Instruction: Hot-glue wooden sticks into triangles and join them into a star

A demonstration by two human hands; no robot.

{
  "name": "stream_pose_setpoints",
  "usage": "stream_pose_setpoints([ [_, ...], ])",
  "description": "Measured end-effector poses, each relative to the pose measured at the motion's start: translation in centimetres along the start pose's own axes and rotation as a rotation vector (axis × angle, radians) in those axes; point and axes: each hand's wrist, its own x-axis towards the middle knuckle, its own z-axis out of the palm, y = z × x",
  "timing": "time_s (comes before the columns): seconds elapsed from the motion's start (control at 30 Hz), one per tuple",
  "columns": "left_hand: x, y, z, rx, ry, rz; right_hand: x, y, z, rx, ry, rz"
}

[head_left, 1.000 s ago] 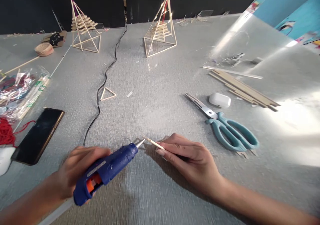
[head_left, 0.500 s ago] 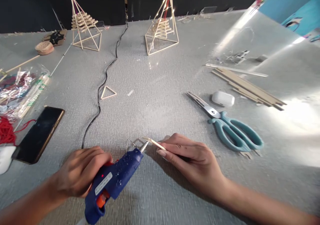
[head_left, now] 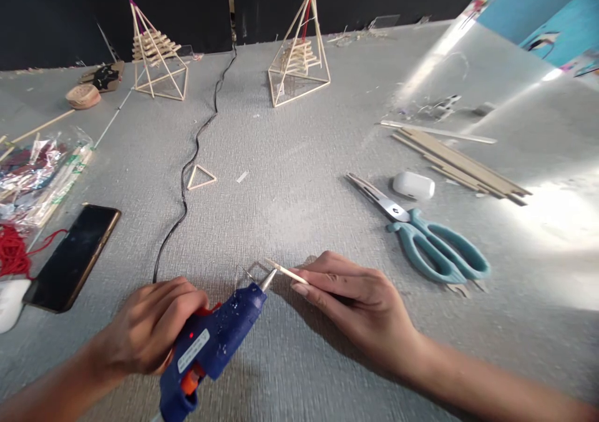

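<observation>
Holding the blue glue gun (head_left: 213, 341) in my left hand (head_left: 150, 325), fingers wrapped tight round the grip, nozzle aimed right & slightly up at the tip of a thin wooden stick (head_left: 285, 272). My right hand (head_left: 360, 306) pins that stick between thumb & fingertips, closed on it, low over the grey table (head_left: 299, 160), w/ the free end poking out to the left. Nozzle tip sits just beside the stick end, nearly touching; can't tell if glue is out yet.

Progress, as I judge it: two stick pyramids stand finished at the far edge, one left (head_left: 156, 53), one right (head_left: 299, 53), each w/ stacked slats inside. A small stick triangle (head_left: 201, 177) lies flat mid-table near the gun's black cord (head_left: 196, 147), so one little frame is done. The piece in hand looks like the start of another: a single stick, nothing joined to it that I can see. So most of a new build is left.

Supplies nearby: teal scissors (head_left: 430, 241) to my right, a white earbud case (head_left: 414, 186) just past them, a bundle of longer sticks (head_left: 463, 163) beyond. Left side: phone (head_left: 75, 256), red thread (head_left: 12, 250), bagged sticks (head_left: 42, 172).
</observation>
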Motion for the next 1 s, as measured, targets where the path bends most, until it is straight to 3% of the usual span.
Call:
stream_pose_setpoints([
  [0.4, -1.3, -0.6, 0.1, 0.027, 0.013, 0.064, 0.0, 0.4, -0.1, -0.009, 0.002, -0.037],
  [1.0, -1.3, -0.6, 0.2, 0.016, 0.017, 0.055, 0.2, 0.2, -0.1, -0.004, -0.003, -0.027],
])
